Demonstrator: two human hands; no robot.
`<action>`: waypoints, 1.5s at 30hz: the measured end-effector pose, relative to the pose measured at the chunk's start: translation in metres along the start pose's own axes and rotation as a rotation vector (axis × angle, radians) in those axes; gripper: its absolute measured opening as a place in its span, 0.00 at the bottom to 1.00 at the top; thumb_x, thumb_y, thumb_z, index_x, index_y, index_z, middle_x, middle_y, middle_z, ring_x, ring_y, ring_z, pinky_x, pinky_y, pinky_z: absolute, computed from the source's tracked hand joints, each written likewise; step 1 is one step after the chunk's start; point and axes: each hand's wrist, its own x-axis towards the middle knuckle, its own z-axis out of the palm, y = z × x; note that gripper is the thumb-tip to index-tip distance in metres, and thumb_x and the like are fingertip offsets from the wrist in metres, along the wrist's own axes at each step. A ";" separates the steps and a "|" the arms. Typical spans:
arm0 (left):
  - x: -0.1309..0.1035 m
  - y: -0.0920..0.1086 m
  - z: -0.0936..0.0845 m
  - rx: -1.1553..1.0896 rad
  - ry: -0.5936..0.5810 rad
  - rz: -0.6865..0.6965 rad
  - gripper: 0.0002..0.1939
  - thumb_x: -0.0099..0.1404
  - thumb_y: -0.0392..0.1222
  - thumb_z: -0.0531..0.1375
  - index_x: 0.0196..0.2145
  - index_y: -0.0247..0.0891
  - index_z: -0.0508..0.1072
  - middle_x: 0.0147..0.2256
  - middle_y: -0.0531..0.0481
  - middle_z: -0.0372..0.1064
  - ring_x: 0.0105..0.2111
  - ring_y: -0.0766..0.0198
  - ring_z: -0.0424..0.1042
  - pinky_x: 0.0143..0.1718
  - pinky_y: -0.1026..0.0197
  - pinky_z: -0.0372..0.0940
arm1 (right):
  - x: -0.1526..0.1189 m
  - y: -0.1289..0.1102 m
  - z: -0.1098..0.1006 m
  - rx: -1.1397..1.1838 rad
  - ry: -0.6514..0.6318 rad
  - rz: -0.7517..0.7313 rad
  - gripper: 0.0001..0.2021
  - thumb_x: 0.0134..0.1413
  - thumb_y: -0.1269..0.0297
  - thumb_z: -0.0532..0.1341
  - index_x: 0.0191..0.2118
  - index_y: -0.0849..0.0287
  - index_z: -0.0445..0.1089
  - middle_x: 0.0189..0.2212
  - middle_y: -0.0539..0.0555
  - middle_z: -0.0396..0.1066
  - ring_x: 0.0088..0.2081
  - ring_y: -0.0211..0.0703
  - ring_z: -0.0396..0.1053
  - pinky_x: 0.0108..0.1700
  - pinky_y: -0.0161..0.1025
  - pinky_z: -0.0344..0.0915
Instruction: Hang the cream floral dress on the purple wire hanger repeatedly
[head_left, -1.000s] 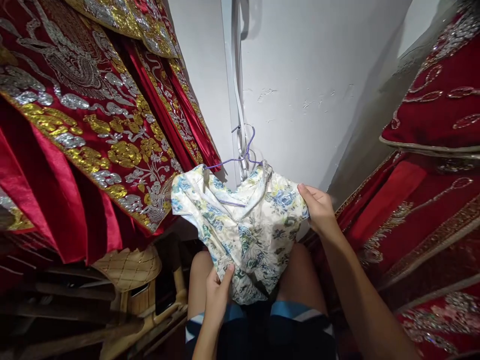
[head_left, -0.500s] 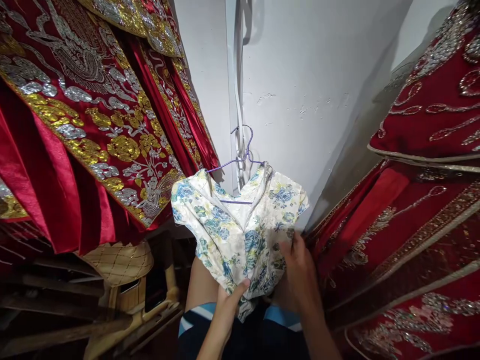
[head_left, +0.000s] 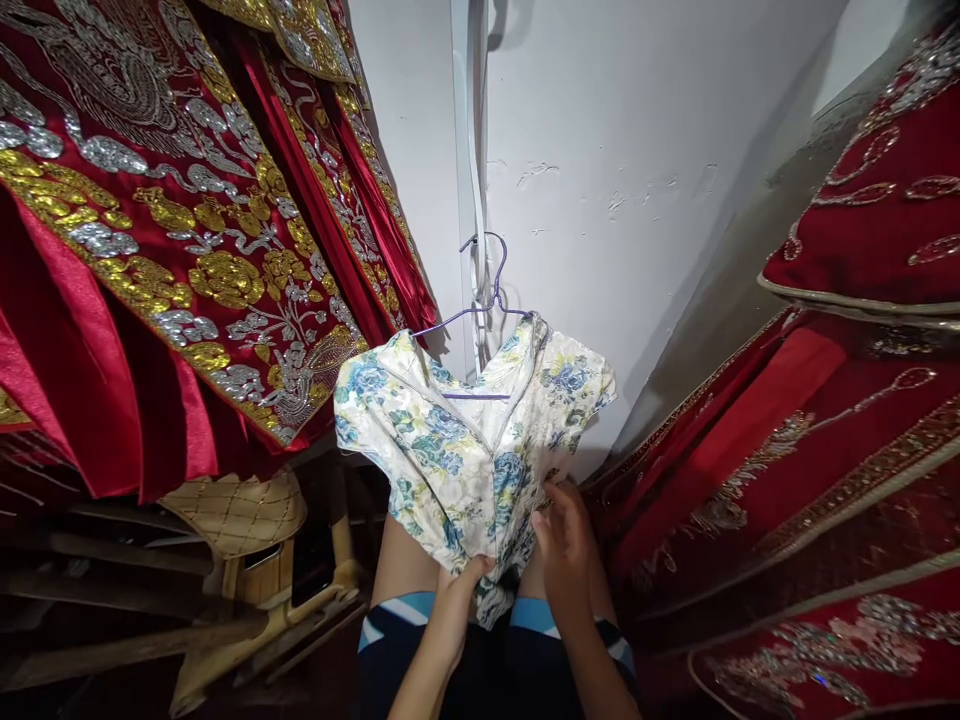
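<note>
A white garment with blue, green and yellow flowers hangs on a thin purple hanger in front of me. It has short sleeves and a V-shaped opening, with a line down the middle below it. My left hand pinches the garment low down, thumb on top and the fingers hidden behind the cloth. At the garment's lower right edge is my right hand, fingers apart and slightly bent. Its fingertips are close to the cloth; whether they touch it I cannot tell.
Red costumes with gold and silver sequins hang at the left, above a wooden chair with a quilted pad. More beaded red costumes fill the right. Behind stands a white wall with a pale strip.
My right hand has moved left and down along the garment's right side, and its fingers have spread. My left hand keeps its hold. The view has shifted slightly.
</note>
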 end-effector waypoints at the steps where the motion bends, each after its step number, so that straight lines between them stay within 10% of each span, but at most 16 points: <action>1: 0.000 0.000 -0.001 -0.003 -0.005 0.005 0.24 0.52 0.44 0.67 0.48 0.40 0.77 0.52 0.40 0.76 0.62 0.41 0.66 0.61 0.47 0.63 | -0.002 0.006 0.001 0.010 0.001 0.016 0.24 0.59 0.50 0.63 0.59 0.52 0.68 0.62 0.61 0.66 0.64 0.60 0.61 0.65 0.58 0.58; 10: -0.011 -0.006 0.003 -0.032 0.005 -0.095 0.27 0.49 0.43 0.68 0.49 0.41 0.76 0.51 0.39 0.76 0.61 0.40 0.67 0.60 0.46 0.64 | -0.006 -0.009 0.005 0.129 0.167 -0.084 0.18 0.60 0.53 0.63 0.51 0.54 0.64 0.46 0.59 0.70 0.49 0.52 0.69 0.51 0.49 0.66; 33: -0.007 0.000 0.012 -0.113 0.063 -0.149 0.26 0.47 0.41 0.67 0.46 0.35 0.75 0.48 0.39 0.76 0.57 0.43 0.71 0.56 0.49 0.67 | -0.009 -0.022 0.006 0.219 0.041 -0.011 0.13 0.60 0.51 0.64 0.44 0.55 0.71 0.34 0.53 0.68 0.34 0.43 0.67 0.38 0.40 0.67; 45: -0.003 -0.011 -0.012 0.271 0.008 0.193 0.11 0.55 0.44 0.64 0.37 0.38 0.77 0.33 0.43 0.77 0.42 0.49 0.77 0.46 0.52 0.72 | 0.040 -0.081 0.030 -0.113 -0.409 -0.130 0.13 0.62 0.52 0.62 0.44 0.55 0.66 0.19 0.42 0.54 0.22 0.38 0.56 0.26 0.37 0.52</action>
